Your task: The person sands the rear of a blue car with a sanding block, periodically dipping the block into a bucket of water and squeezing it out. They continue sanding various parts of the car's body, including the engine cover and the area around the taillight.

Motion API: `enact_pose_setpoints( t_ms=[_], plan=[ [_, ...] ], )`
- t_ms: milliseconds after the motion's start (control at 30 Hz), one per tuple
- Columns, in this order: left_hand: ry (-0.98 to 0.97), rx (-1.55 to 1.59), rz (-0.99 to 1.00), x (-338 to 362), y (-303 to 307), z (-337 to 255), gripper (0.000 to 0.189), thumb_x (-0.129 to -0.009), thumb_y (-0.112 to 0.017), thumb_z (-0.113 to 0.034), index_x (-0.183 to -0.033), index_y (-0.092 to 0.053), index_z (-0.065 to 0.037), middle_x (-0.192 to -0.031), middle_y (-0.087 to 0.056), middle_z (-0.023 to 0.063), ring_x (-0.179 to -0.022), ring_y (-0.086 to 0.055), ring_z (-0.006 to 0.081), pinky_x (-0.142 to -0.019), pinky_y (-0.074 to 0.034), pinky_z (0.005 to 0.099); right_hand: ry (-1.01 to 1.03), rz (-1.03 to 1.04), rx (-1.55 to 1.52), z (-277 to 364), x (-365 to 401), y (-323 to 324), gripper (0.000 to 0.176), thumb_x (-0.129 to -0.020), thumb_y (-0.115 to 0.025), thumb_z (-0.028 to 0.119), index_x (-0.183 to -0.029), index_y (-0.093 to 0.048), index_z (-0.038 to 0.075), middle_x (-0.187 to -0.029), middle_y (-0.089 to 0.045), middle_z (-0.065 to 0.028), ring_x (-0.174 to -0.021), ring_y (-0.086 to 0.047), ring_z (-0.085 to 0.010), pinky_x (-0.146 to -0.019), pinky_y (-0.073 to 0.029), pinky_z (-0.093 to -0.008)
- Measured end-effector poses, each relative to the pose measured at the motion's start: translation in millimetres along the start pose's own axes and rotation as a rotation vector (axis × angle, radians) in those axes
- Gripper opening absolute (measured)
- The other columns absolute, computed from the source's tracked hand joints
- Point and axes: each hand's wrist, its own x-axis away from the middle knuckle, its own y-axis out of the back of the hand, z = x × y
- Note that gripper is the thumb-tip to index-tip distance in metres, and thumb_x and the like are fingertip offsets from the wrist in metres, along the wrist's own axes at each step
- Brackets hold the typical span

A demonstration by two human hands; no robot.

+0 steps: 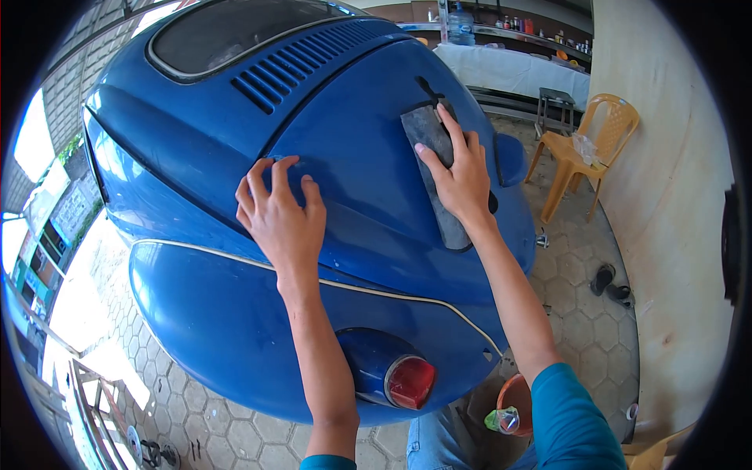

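The rear of a blue car (pixel 352 211) fills the middle of the head view. My right hand (pixel 460 174) grips a long, dark grey sanding block (pixel 440 200), thumb on one side and fingers on the other. Its flat face appears to lie against the rear lid, below the dark handle recess. My left hand (pixel 283 211) is at the lid's left edge, fingers spread and slightly bent, fingertips on the blue paint. Below it runs a cream trim strip (pixel 376 290) along the fender. A red tail light (pixel 410 382) sits low on that fender.
An orange bucket (pixel 517 403) with a plastic wrapper stands by my legs. A yellow plastic chair (pixel 580 153) and dark sandals (pixel 609 283) are to the right, near a pale wooden panel (pixel 666 196). Behind the car stands a cloth-covered table (pixel 513 70).
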Motion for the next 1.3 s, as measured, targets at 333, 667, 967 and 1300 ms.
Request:
enact_pose_setpoints(
  t_ms=[333, 667, 967, 1300],
  plan=[
    [-0.255, -0.064, 0.024, 11.2, -40.6, -24.3, 0.039, -0.103, -0.053, -0.036, -0.139, -0.062, -0.028, -0.154, -0.048, 0.0092, -0.151, -0.034, 0.0336, -0.126, -0.019, 0.0590, -0.074, 0.017, -0.049, -31.3, 24.9, 4.0, 0.065, -0.096, -0.067, 0.052, -0.155, -0.047, 0.033, -0.118, -0.057, -0.0140, -0.109, -0.060, -0.0314, -0.082, -0.058, -0.0451],
    [-0.236, 0.019, -0.040, 11.0, -46.8, -24.7, 0.040, -0.098, -0.059, -0.031, -0.138, -0.063, -0.027, -0.152, -0.049, 0.0113, -0.150, -0.035, 0.0358, -0.124, -0.021, 0.0628, 0.115, -0.040, -0.131, -14.4, 28.9, -9.6, 0.061, -0.098, -0.066, 0.045, -0.154, -0.048, 0.031, -0.130, -0.056, -0.0164, -0.123, -0.059, -0.0348, -0.099, -0.053, -0.0461],
    [-0.192, 0.178, -0.034, 13.4, -46.1, -27.3, 0.040, -0.102, -0.051, -0.032, -0.136, -0.065, -0.017, -0.151, -0.049, 0.0163, -0.149, -0.035, 0.0409, -0.123, -0.018, 0.0643, 0.139, -0.022, 0.049, 25.4, -2.7, -31.6, 0.062, -0.098, -0.062, 0.053, -0.155, -0.046, 0.034, -0.124, -0.058, -0.0150, -0.112, -0.063, -0.0317, -0.090, -0.056, -0.0459],
    [-0.141, 0.289, 0.024, 15.6, -34.4, -27.3, 0.044, -0.108, -0.040, -0.038, -0.133, -0.068, -0.014, -0.149, -0.053, 0.0158, -0.149, -0.037, 0.0387, -0.125, -0.021, 0.0586, 0.118, -0.020, -0.078, -28.5, -8.9, -20.3, 0.067, -0.097, -0.065, 0.049, -0.156, -0.043, 0.026, -0.135, -0.056, -0.0190, -0.123, -0.059, -0.0378, -0.096, -0.055, -0.0493]
  ],
)
